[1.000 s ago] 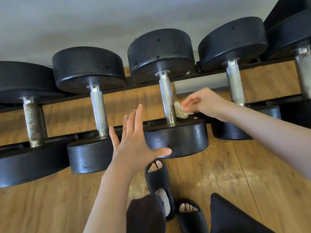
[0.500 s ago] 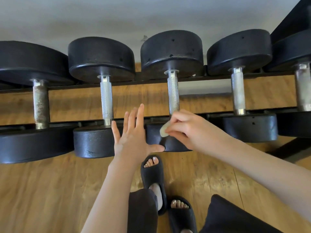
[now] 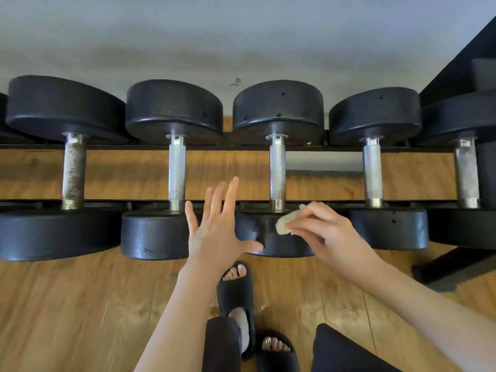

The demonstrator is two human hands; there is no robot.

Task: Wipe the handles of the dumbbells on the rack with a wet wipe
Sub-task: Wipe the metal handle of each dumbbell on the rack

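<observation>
Several black dumbbells lie across the rack [image 3: 241, 147], their metal handles running towards me. My right hand [image 3: 324, 233] pinches a small folded wet wipe [image 3: 285, 224] in front of the near head of the middle dumbbell [image 3: 277, 167], just below its handle. My left hand [image 3: 217, 226] is held up with fingers spread and straight, between the second dumbbell's handle [image 3: 177, 170] and the middle one, holding nothing. The leftmost handle [image 3: 73, 173] looks rusty. Two more handles [image 3: 372, 170] [image 3: 466, 173] stand to the right.
A wooden floor [image 3: 67, 304] lies under the rack. My feet in black slippers [image 3: 236, 294] stand just before the middle dumbbell. A black frame leg [image 3: 456, 264] angles out at the right. A pale wall [image 3: 188, 36] is behind the rack.
My right hand has come off the middle handle with the wipe and dropped to the near dumbbell head. The camera view shifted so the rack looks more level. My left hand stays spread.
</observation>
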